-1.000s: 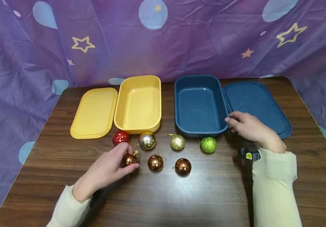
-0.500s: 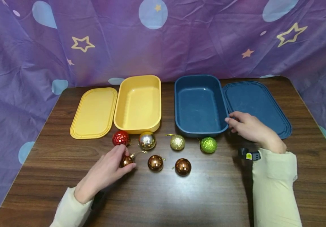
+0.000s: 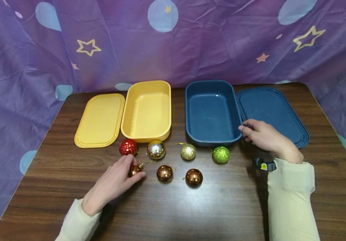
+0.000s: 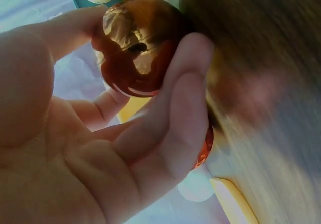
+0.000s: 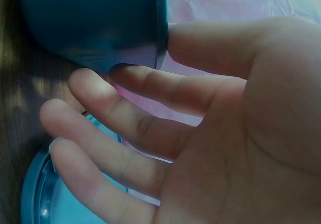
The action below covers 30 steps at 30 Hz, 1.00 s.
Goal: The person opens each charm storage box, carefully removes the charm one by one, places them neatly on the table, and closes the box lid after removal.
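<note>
In the head view my left hand (image 3: 112, 182) grips a shiny brown Christmas bauble (image 3: 135, 170) close over the table, its cord trailing right. The left wrist view shows this brown bauble (image 4: 140, 45) between thumb and fingers. My right hand (image 3: 264, 135) is at the right side of a blue box (image 3: 213, 140); in the right wrist view its thumb meets the rim and the index fingertip lies against the outer wall of the blue box (image 5: 95, 28), the other fingers loosely extended. Two more brown baubles (image 3: 164, 173) lie right of the left hand.
Behind them sit red (image 3: 128, 147), silver (image 3: 156, 149), gold glitter (image 3: 188, 151) and green (image 3: 221, 154) baubles. A yellow box (image 3: 145, 137) stands at the back, its yellow lid (image 3: 100, 120) to its left. A blue lid (image 3: 269, 107) lies beyond the right hand.
My left hand has shifted slightly towards me with the brown bauble, whose cord now stretches out to the right. The right hand has stayed at the blue box.
</note>
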Each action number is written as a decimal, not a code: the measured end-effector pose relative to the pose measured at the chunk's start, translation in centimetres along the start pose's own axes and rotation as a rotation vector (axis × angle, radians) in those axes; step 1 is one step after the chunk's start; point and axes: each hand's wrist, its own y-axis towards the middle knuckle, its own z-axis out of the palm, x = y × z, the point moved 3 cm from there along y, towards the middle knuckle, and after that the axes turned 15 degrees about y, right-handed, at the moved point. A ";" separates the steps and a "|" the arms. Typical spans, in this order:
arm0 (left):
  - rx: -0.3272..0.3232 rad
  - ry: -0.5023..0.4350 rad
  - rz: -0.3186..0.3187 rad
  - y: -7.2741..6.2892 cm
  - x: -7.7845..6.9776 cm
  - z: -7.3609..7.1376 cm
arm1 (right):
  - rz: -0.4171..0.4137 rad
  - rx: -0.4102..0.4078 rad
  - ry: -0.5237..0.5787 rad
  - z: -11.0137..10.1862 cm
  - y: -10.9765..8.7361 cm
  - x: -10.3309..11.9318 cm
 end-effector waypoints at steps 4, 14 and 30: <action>0.016 -0.014 -0.010 0.1 0.0 0.1 | 0.012 0.004 0.008 0.0 -0.1 -0.2; 0.031 -0.041 -0.007 -0.1 0.3 -0.1 | 0.022 0.007 0.018 -0.1 -0.1 -0.1; -0.017 -0.077 -0.013 -0.6 0.7 -0.2 | 0.031 0.014 0.009 -0.1 -0.1 0.0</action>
